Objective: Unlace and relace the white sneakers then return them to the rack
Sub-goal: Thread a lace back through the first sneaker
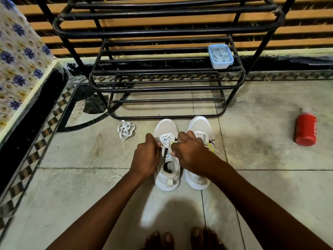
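Two white sneakers stand side by side on the floor, toes toward the black metal rack [167,87]. The left sneaker [166,127] has a white lace [166,139] crossed through its eyelets. My left hand [146,156] pinches the lace at the shoe's left side. My right hand [191,152] pinches the lace at its right side, over the tongue. The right sneaker [201,125] stands with no lace that I can see in its eyelets; my right wrist covers part of it. A loose white lace [125,129] lies bundled on the floor left of the shoes.
A pale blue lidded box [220,55] sits on a rack shelf at the right. A red bottle [305,129] lies on the tiles far right. A floral-covered ledge [19,65] runs along the left. My bare toes [182,239] show at the bottom edge.
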